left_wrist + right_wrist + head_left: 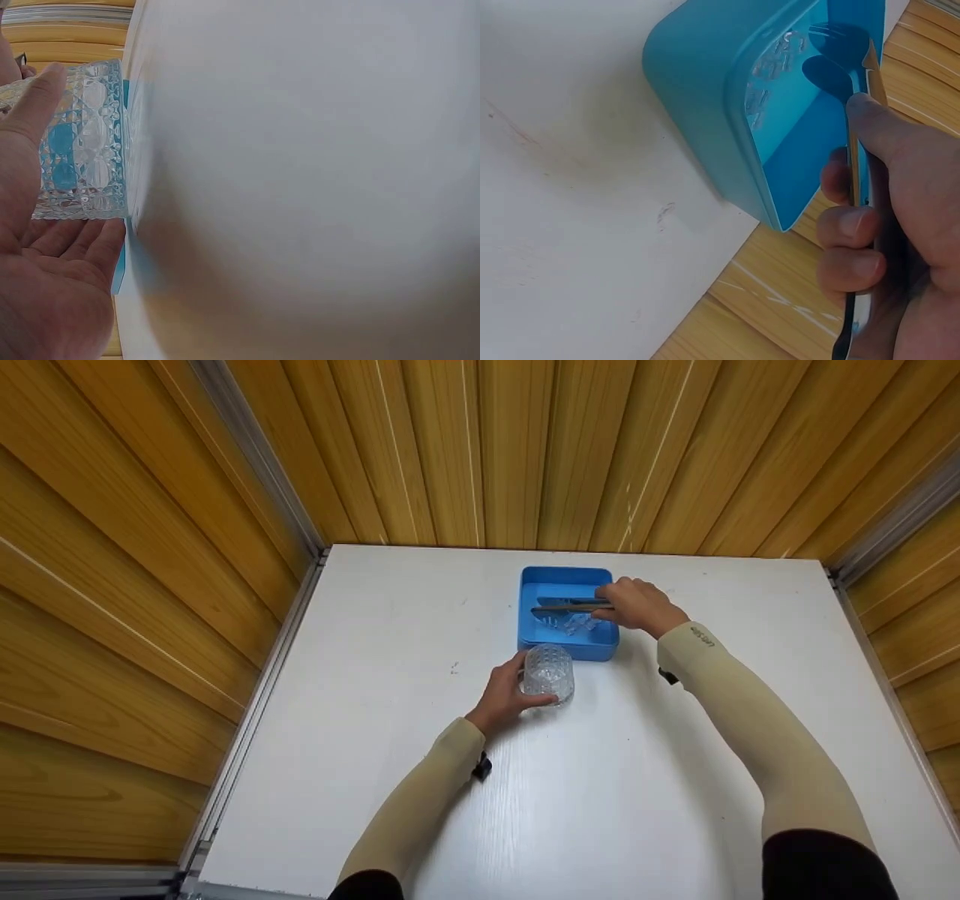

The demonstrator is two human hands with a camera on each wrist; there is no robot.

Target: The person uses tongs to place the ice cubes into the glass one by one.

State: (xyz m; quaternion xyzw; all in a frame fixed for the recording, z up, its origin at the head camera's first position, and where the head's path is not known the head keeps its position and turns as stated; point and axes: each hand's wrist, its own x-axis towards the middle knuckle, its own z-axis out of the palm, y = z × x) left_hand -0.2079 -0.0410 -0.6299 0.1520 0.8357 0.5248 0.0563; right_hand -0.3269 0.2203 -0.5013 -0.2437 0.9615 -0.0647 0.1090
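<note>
A clear glass cup [549, 669] with a cut pattern stands on the white table, close in front of a blue box [598, 651]. My left hand [504, 697] holds its side, thumb on the near face and fingers behind. Over the box, my right hand [641, 606] grips metal serving tongs [574, 607]. One tong end is a fork [841, 43], the other a spoon [826, 77]; both are apart with nothing visible between them. Clear ice-like pieces [780, 58] lie on the box floor beneath the tongs.
The white tabletop [390, 660] spreads around the box and cup. Wood-patterned panels [510, 457] rise behind it and at both sides, with metal rails [262, 457] at the corners.
</note>
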